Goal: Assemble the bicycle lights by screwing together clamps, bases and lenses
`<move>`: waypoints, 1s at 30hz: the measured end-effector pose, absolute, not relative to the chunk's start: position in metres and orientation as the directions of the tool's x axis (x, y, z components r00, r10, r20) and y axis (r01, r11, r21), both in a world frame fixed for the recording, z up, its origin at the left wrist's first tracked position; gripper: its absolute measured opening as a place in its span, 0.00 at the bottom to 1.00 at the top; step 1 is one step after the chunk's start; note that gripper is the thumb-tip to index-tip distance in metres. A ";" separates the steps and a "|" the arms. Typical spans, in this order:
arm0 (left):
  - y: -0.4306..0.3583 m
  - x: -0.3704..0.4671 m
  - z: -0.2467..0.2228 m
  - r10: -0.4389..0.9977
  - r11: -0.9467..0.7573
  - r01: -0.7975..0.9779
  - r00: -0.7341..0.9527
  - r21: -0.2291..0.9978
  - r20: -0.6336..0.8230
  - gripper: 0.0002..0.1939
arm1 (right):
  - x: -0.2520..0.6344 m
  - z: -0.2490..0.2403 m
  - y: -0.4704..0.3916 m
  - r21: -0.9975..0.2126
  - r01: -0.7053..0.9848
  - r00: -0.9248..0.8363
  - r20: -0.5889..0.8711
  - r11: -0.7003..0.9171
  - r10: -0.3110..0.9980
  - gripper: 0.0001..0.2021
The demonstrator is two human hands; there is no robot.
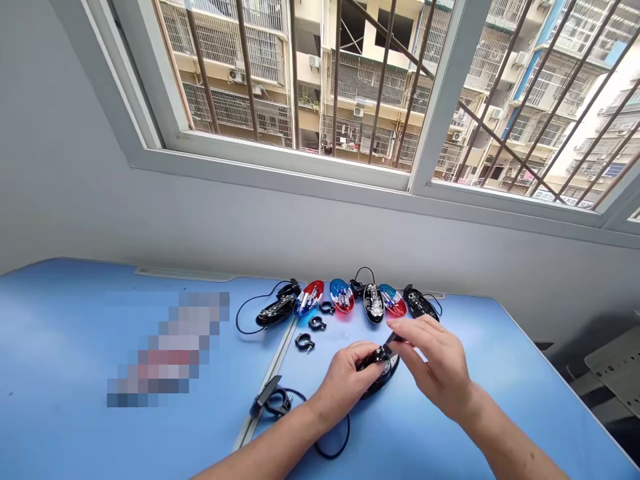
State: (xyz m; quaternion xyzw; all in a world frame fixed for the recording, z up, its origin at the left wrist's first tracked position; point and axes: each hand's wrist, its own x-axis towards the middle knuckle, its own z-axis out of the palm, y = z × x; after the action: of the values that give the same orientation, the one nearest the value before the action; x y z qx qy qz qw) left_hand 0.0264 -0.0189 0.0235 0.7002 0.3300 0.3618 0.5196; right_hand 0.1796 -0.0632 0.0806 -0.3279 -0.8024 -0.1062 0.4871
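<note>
My left hand is closed around a black oval housing low over the blue table. Its thumb and fingers cover much of the housing, and the inside is partly hidden. In my right hand, a short dark rod-like piece is pinched between thumb and fingers. The lower end of that piece meets the housing's upper end; its exact kind is too small to make out. A black cable loops under my left forearm, beside a black bracket piece with a coil of cable.
Behind my hands stand red-and-blue shells and black housings with cables. Black ring clamps lie to their left. A seam crosses the blue table. A blurred patch lies left; a wall and barred window rise behind.
</note>
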 end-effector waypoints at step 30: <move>-0.024 0.029 0.015 0.814 -0.304 0.106 0.545 0.947 0.200 0.10 | 0.183 0.080 -0.056 -0.308 0.535 -0.223 0.846 0.786 0.484 0.18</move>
State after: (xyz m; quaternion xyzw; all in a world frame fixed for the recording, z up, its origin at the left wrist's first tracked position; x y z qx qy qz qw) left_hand 0.0285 -0.0237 0.0149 0.7248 0.3173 0.3558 0.4974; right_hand 0.1825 -0.0561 0.0802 -0.3260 -0.7817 -0.0243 0.5311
